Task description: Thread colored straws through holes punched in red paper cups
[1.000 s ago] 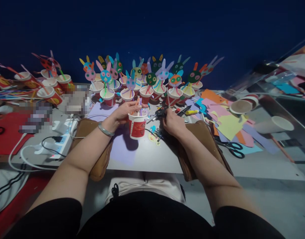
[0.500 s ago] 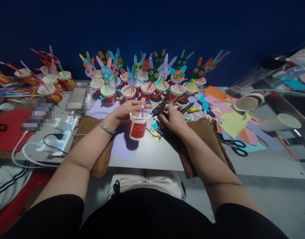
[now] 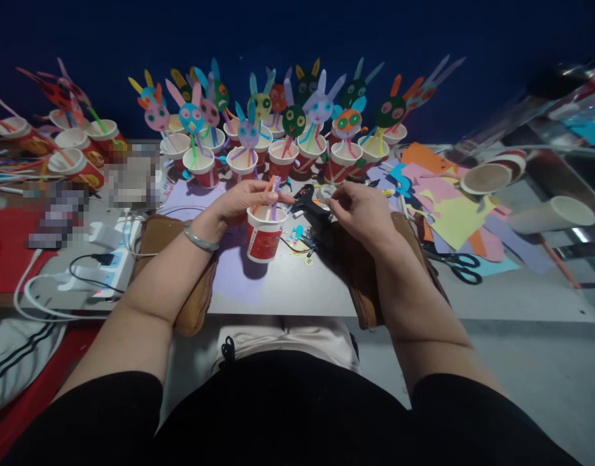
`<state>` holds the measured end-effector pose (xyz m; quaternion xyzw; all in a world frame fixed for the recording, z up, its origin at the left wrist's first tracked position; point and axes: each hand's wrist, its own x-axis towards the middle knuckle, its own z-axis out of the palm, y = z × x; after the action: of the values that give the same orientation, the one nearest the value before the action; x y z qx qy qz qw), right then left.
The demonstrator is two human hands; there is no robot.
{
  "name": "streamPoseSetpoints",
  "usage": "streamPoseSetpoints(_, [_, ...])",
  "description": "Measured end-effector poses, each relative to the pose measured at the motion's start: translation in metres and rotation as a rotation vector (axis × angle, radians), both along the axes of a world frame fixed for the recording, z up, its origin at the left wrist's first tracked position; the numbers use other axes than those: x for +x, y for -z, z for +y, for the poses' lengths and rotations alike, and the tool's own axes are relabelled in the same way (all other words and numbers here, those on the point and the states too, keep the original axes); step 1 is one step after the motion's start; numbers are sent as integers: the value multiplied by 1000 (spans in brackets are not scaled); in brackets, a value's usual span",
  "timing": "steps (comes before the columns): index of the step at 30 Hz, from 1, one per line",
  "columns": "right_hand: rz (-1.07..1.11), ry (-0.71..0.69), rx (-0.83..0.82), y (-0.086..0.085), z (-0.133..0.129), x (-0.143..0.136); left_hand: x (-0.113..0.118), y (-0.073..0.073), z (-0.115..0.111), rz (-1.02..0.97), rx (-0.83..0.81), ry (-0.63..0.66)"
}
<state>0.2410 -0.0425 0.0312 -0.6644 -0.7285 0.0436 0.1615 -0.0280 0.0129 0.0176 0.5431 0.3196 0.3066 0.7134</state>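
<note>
1. Frankly, no writing on the red paper cup [image 3: 264,237] was legible to you.
2. Your left hand [image 3: 242,202] pinched the paper strips [image 3: 272,196] over its rim.
3. Your right hand [image 3: 363,212] pinched a small round piece [image 3: 324,193] just beside it, mid-tabletop [image 3: 288,294].

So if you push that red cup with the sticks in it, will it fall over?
Probably yes, quite easily. The red paper cup looks thin and light, and it is narrower at the bottom than at the rim. The strips poke out above it, so it may be a bit top-heavy. The left hand pinching them likely steadies it.
</note>
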Motion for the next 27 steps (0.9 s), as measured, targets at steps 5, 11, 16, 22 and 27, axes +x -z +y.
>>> streamPoseSetpoints(5, [-46, -243, -35, 3, 0, -7, 2, 2, -1, -29, -57, -30])
streamPoseSetpoints(11, [-235, -380, -74, 21, 6, -19, 3, 1, -3, -11, -38, -28])
streamPoseSetpoints(16, [-307, -380, -61, 18, 5, -17, 4, -5, -4, -43, -24, -47])
streamPoseSetpoints(22, [-275, -287, -54, 3, -2, -10, 4, -4, -2, -11, -11, -49])
streamPoseSetpoints(27, [-346, -288, -235, -7, -12, -16, 4, 3, -1, -7, -19, -57])
